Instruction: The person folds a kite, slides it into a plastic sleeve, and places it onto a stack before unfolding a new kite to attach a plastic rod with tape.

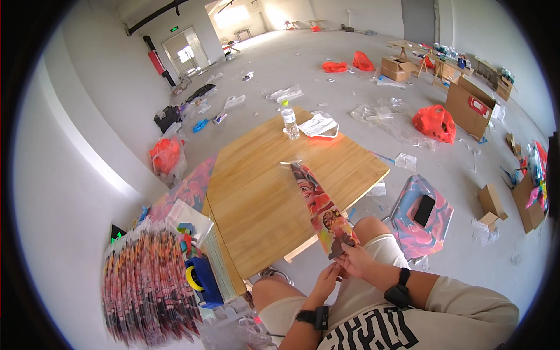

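Red and glossy, your long printed strip (318,198) stretches forward from your fingers; your right hand (357,261) pinches its near end, fingers narrow; your left hand (328,281) sits just beside, though whether it grips anything cannot be told; ahead of your fingers, the far end lies over the table (251,186), probably for support; left of them, similar strips (149,286) sit bunched beside a blue tape dispenser (208,281), seemingly kept handy.

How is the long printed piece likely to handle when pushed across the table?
The long printed piece is probably stiff: it runs nearly straight from the right hand over the table. It looks thin, so likely light. Clear film at its far end suggests wrapping, perhaps slippery.
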Available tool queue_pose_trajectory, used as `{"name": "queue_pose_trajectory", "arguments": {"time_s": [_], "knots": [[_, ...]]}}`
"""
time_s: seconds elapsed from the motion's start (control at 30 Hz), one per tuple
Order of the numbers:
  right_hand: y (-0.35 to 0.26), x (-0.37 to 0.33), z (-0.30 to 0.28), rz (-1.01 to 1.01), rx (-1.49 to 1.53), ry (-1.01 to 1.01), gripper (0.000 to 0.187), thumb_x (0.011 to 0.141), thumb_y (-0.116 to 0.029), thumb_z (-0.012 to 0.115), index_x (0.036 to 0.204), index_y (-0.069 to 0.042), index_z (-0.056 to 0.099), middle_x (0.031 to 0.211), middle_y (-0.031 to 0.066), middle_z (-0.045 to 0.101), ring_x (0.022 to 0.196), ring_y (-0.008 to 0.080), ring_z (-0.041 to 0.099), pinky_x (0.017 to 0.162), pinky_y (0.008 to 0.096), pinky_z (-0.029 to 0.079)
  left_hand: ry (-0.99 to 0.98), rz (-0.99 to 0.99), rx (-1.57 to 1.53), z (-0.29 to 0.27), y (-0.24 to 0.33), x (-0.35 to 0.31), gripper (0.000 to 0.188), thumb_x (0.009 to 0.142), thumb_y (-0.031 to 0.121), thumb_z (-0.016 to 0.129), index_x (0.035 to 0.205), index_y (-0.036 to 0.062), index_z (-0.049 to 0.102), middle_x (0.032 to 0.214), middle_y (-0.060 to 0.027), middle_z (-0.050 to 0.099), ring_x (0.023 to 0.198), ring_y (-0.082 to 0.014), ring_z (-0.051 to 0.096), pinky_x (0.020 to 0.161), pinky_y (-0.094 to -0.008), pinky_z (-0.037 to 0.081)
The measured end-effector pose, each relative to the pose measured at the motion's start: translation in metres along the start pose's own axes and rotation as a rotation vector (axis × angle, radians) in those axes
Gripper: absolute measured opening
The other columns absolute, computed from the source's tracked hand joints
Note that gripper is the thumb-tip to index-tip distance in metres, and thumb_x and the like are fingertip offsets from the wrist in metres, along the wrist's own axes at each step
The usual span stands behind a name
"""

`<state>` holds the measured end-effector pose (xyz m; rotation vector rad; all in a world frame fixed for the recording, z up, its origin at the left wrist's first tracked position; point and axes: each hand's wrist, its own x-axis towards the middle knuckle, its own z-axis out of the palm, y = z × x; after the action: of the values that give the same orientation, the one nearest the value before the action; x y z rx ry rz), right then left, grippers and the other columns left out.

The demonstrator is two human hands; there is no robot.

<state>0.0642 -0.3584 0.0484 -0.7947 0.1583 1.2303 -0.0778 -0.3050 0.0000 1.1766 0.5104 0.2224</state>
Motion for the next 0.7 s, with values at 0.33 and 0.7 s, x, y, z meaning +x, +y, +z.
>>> {"name": "queue_pose_trajectory", "arguments": {"time_s": [0.33, 0.7], "knots": [[0.01, 0.022, 0.007, -0.025, 0.243, -0.051, 0.031, 0.104, -0.013, 0.044, 0.133, -0.005, 0.043, 0.132, 0.0143, 0.056, 0.121, 0.0286, 0.056, 0.107, 0.048, 0.045, 0.104, 0.15, 0.098, -0.001, 0.009, 0.0, 0.027, 0.105, 0.02, 0.043, 0.092, 0.0013, 0.058, 0.079, -0.0017, 0.057, 0.07, -0.0098, 0.051, 0.066, -0.0258, 0.046], [0.013, 0.048, 0.003, -0.134, 0.299, -0.253, 0.026, 0.102, -0.011, 0.047, 0.128, -0.008, 0.048, 0.129, 0.0072, 0.057, 0.119, 0.0218, 0.056, 0.108, 0.0385, 0.043, -0.103, 0.061, 0.138, 0.001, 0.002, -0.004, 0.027, 0.105, 0.021, 0.045, 0.094, 0.0005, 0.059, 0.082, -0.0013, 0.057, 0.075, -0.0106, 0.054, 0.073, -0.0269, 0.049]]}}
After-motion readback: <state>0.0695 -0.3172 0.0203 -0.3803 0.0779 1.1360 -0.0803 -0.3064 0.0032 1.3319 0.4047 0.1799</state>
